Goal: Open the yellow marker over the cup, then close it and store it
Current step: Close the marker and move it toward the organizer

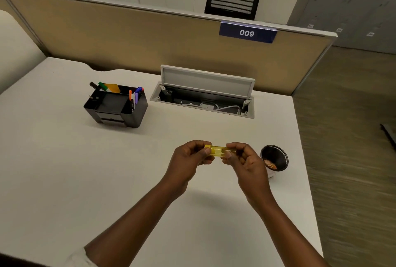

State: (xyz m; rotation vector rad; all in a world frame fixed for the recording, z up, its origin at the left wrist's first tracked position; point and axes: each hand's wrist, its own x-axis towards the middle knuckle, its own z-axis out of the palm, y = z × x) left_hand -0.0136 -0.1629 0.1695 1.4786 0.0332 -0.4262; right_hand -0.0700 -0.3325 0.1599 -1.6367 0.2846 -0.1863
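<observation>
Above the white tabletop [64, 159], near its right half: yellow marker [217, 151] held level between both hands, clear of the surface. Left hand [188, 159] pinched on the left end, thumb and fingers wrapped round what looks like the cap end; right hand [243, 160] clamped on the right end of the barrel. Only the middle stretch of marker visible between the two grips. Cap joint hidden by fingers; cannot tell whether seated or already started.

Black cup [275, 158] standing to the right, just beside the right hand, something orange inside. Marker not over the cup, but left of it.

Black desk organizer [116, 107] further back on the left, well apart, pens and markers upright in its compartments. Likely storage spot. Open cable tray [203, 99] behind, lid raised.

Judgement on step in hand: shift both hands right until marker sits above the cup mouth before pulling. Straight axial pull, slight twist if tight; grips close to the joint to avoid a jerk. Cap kept in hand for recapping.
</observation>
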